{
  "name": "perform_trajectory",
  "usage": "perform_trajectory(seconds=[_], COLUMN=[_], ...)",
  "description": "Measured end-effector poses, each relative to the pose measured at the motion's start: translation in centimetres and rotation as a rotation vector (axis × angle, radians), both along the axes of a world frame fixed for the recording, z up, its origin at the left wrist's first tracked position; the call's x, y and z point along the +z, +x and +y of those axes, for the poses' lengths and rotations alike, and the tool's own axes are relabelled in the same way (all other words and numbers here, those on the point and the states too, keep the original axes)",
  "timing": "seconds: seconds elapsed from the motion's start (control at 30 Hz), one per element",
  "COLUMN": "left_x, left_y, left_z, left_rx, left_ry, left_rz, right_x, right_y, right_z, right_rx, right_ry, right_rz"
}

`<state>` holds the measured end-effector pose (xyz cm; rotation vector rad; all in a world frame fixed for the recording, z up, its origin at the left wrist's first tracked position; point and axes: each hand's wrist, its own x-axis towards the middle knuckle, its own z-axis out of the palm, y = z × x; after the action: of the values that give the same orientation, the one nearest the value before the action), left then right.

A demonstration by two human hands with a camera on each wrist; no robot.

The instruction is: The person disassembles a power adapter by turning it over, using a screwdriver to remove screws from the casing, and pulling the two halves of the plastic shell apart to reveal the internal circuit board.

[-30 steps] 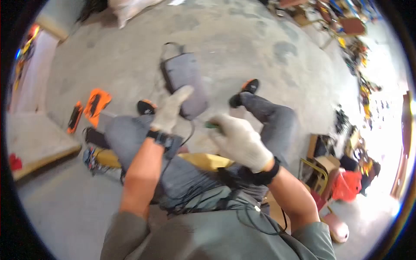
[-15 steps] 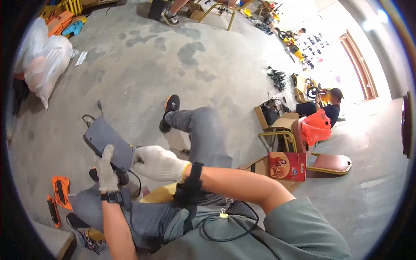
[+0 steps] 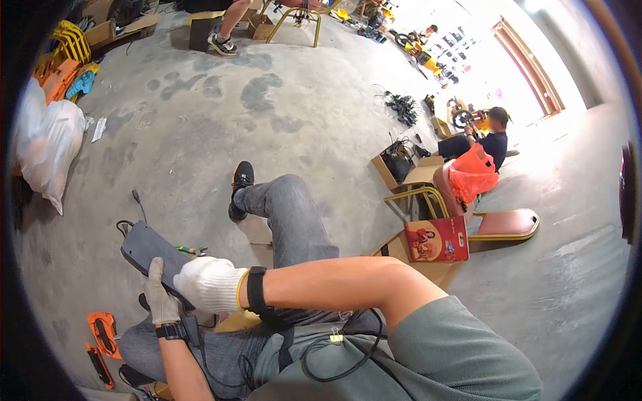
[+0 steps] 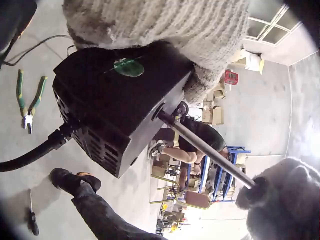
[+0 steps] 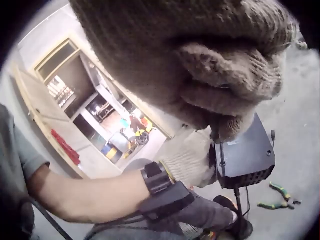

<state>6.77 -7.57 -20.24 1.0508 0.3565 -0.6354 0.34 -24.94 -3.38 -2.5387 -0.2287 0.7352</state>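
A dark grey box-shaped charger (image 3: 150, 247) with slotted vents and a cord is held tilted over the person's left leg. My left hand (image 3: 160, 294), in a knitted white work glove, grips its side, thumb laid along the upper face. My gloved right hand (image 3: 208, 284) is at the charger's near end, fingers curled round a screwdriver. In the left wrist view, the screwdriver's metal shaft (image 4: 210, 150) runs from that hand into a round hole in the charger (image 4: 120, 105). The glove hides most of its handle. Green-handled pliers (image 4: 29, 102) lie on the floor beyond.
Another screwdriver (image 4: 32, 217) lies on the floor near the person's shoe. Orange-and-black pieces (image 3: 103, 334) are at the left. To the right stand a red box (image 3: 438, 240) and a chair with a red bag (image 3: 472, 174). Another person (image 3: 491, 140) sits beyond it.
The head view has swung to the right. My right hand, apart from the charger a second ago, has come to its near end with the screwdriver. My left hand has stayed at the charger.
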Motion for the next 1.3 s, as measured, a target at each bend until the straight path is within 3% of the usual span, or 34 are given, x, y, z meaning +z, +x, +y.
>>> perform_trajectory(seconds=[0.1,0.2,0.27,0.3,0.33,0.37,0.5,0.67,0.77,0.83,0.97,1.07,1.13,1.3], left_x=[-0.3,-0.8,1.0,5.3,1.1,2.9,0.6,3.0,4.6,4.0,3.4,2.7,2.7,3.6], left_y=[0.0,0.3,0.4,-0.7,0.2,-0.4,0.0,0.1,-0.5,-0.6,-0.5,-0.2,-0.2,-0.3], left_z=[-0.1,0.3,0.0,-1.4,-0.2,-1.1,-1.0,-0.9,-0.4,-0.5,-0.6,-0.7,-0.7,-0.6], left_rx=[0.02,-0.027,-0.064,-0.096,-0.095,-0.001,0.031,0.063,0.023,0.048,0.076,0.073,0.069,0.076], left_ry=[-0.019,0.029,-0.064,-0.275,-0.177,-0.092,0.073,0.119,0.111,0.091,0.108,0.112,0.109,0.103], left_rz=[-0.027,-0.036,-0.027,0.165,0.092,0.149,-0.107,-0.172,-0.102,-0.138,-0.16,-0.166,-0.164,-0.153], right_x=[0.0,-1.1,-1.5,-0.7,-0.1,-1.0,-0.3,-0.1,-0.1,-0.1,-0.2,0.9,1.4,0.3], right_y=[-0.1,-0.9,-0.9,-0.8,-1.3,-1.6,-1.5,0.0,-1.0,-1.1,-1.1,-1.3,-0.7,-1.0], right_z=[0.6,0.3,-0.1,-1.0,-1.5,-1.6,-1.9,-1.3,-1.2,-1.5,-1.5,-0.4,-0.2,-1.5], right_rx=[0.067,-0.035,-0.343,-0.336,-0.424,-0.422,-0.362,-0.148,-0.037,0.023,0.02,-0.176,-0.116,-0.001], right_ry=[-0.039,0.02,0.252,0.324,0.427,0.315,0.031,0.02,-0.008,0.109,0.122,0.048,-0.164,0.009], right_rz=[0.025,-0.165,-0.237,-0.169,-0.263,-0.283,-0.208,-0.117,-0.263,-0.344,-0.441,-0.328,-0.143,-0.314])
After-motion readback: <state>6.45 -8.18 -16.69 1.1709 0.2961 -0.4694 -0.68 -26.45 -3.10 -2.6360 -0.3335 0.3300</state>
